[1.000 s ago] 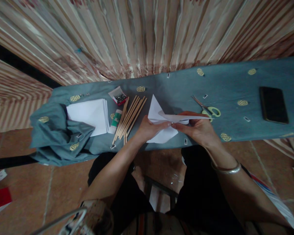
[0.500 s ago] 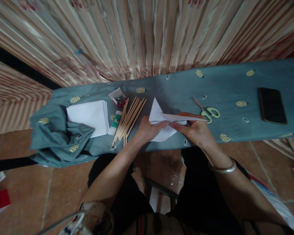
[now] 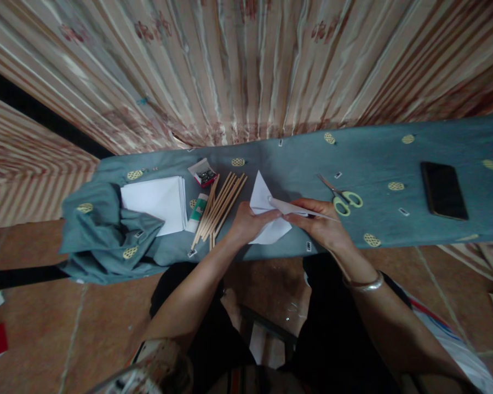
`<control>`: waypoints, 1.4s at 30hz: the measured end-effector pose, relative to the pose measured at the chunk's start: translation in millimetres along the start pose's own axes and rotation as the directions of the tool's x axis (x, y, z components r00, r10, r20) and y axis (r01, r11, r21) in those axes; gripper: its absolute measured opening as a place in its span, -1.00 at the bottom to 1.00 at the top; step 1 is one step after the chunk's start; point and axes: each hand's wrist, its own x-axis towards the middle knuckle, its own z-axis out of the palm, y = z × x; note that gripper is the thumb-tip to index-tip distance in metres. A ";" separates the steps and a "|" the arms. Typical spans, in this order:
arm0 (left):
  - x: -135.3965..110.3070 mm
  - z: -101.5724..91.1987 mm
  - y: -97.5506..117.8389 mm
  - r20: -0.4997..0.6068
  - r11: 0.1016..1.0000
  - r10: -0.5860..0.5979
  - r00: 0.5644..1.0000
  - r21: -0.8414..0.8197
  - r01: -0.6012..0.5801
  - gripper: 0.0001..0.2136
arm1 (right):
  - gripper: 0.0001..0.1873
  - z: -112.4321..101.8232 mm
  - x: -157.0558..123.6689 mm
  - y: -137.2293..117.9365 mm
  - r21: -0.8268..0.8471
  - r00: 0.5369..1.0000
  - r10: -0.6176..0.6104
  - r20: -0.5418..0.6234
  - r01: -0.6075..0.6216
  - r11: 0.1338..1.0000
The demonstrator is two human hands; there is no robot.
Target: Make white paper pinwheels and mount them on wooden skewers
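Observation:
A folded white sheet of paper (image 3: 262,191) is held between both hands over the near edge of the cloth. My left hand (image 3: 250,223) is closed on its left side, thumb pressed near the middle fold. On the paper's right side, my right hand (image 3: 321,221) pinches it with the thumb near the left thumb. One pointed flap stands up and another flap reaches right across my right fingers. Green-handled scissors (image 3: 342,200) lie just right of my right hand. Left of my left hand lie several thin wooden sticks (image 3: 222,208).
A green-and-white glue stick (image 3: 197,212) lies beside the sticks, below an open small box of metal pins (image 3: 204,174). A stack of white paper (image 3: 156,202) is at the left, partly under bunched cloth (image 3: 107,235). A black phone (image 3: 443,189) lies far right. A striped curtain (image 3: 238,71) hangs behind.
The view has tilted slightly, so everything sits a little lower. Both hands keep hold of the paper, and its right flap now slants down more to the right.

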 end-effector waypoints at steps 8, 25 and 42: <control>1.1 -1.6 2.5 -0.015 0.998 -0.030 0.999 0.051 0.031 -0.73 | -0.74 2.0 2.3 2.7 0.003 0.999 0.033 0.026 -0.033 0.999; -0.9 0.7 1.7 -0.054 0.996 -0.045 0.998 0.071 0.049 -0.82 | -0.66 2.7 2.7 6.4 -0.089 0.999 0.021 -0.028 -0.023 0.996; -2.8 0.2 5.6 -0.025 0.999 -0.048 0.999 0.022 0.048 -0.73 | -0.71 1.9 4.1 4.9 0.007 0.999 0.009 -0.050 -0.009 1.000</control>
